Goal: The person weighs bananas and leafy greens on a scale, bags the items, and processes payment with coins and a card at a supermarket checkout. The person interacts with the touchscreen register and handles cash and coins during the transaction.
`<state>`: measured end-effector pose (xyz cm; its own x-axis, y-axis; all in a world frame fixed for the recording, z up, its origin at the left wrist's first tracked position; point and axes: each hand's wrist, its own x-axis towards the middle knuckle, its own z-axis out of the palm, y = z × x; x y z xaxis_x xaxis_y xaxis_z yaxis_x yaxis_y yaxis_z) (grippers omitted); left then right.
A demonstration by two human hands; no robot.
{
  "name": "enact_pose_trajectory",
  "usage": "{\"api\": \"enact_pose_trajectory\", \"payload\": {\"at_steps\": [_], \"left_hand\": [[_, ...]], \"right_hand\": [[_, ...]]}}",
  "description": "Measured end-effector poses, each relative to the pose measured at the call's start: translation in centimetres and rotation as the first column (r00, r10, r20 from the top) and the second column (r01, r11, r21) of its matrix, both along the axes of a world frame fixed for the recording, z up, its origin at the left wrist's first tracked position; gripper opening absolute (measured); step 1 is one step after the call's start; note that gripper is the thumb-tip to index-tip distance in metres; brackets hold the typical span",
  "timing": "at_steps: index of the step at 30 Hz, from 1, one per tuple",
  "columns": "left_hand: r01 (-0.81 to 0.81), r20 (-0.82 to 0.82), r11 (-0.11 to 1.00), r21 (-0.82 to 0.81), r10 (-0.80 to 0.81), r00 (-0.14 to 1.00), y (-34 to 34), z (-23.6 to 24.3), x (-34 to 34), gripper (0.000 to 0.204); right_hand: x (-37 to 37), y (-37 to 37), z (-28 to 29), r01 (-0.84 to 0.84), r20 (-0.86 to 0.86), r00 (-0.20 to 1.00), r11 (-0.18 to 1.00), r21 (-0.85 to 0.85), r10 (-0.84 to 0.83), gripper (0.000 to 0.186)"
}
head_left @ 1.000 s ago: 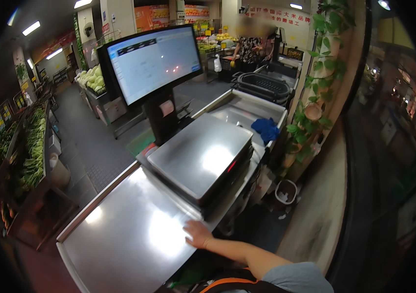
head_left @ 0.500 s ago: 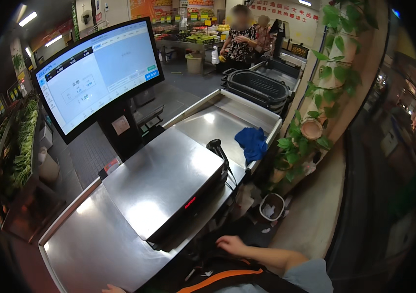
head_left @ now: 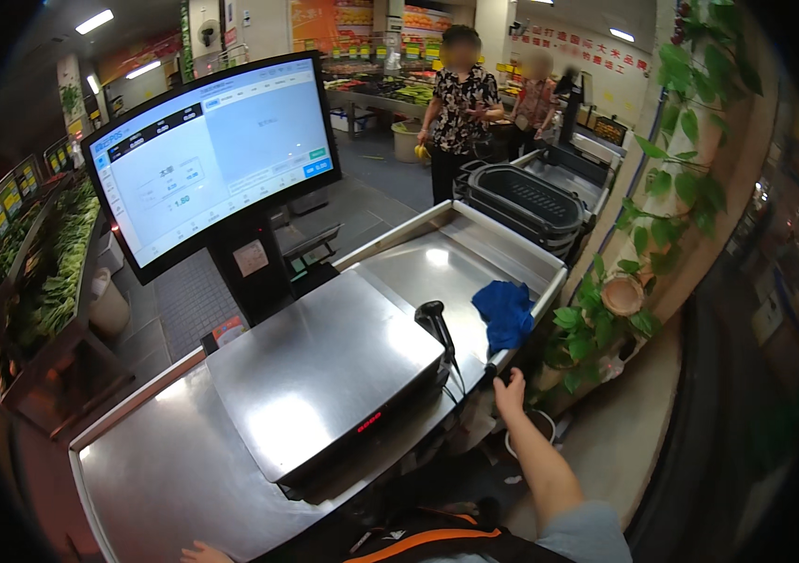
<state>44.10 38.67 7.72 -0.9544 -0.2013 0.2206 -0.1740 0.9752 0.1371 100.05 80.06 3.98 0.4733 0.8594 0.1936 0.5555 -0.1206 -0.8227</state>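
My right hand (head_left: 511,392) reaches forward beside the counter's right edge, just below a crumpled blue cloth (head_left: 502,311); its fingers are apart and I see nothing held. Only the fingertips and part of my left hand (head_left: 202,554) show at the lower edge, spread beside the steel counter (head_left: 165,450). A black hand scanner (head_left: 432,317) stands at the right of the flat steel weighing scale (head_left: 324,375), whose red display lights face me. Behind them a large screen (head_left: 212,164) rises on a black post.
A person in a floral shirt (head_left: 456,113) holds something yellow beyond stacked black baskets (head_left: 523,197), another person (head_left: 532,111) behind. A leafy vine (head_left: 685,178) climbs the right pillar. A bin (head_left: 526,436) sits below; vegetable racks (head_left: 52,272) line the left.
My right hand has moved forward and right, from the near counter edge up toward the blue cloth. The person in the floral shirt shows more fully, beside the baskets.
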Motion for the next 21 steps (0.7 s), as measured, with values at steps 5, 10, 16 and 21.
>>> {"api": "enact_pose_trajectory", "payload": {"at_steps": [5, 10, 16, 21], "left_hand": [[-0.089, -0.099, 0.992, -0.092, 0.080, 0.992, 1.6, 2.5, 1.9, 0.046], [-0.109, -0.125, 0.980, -0.167, 0.088, 0.988, 4.6, 1.2, 3.8, 0.045], [-0.058, 0.052, 0.992, -0.114, 0.065, 0.997, 5.5, 4.1, 5.0, 0.049], [-0.148, 0.085, 0.974, -0.169, 0.164, 0.983, 3.8, -0.5, 2.6, 0.051]], "right_hand": [[-2.5, 7.7, 0.3, 0.219, 0.076, 0.976, 0.932, -0.289, -0.206, 0.077], [-3.7, 10.3, 0.7, 0.448, -0.093, 0.844, 0.789, -0.421, -0.529, 0.062], [-3.7, 10.4, 1.9, 0.470, -0.134, 0.816, 0.780, -0.413, -0.562, 0.053], [-4.7, 9.9, 3.3, 0.473, -0.062, 0.839, 0.779, -0.411, -0.541, 0.052]]}}
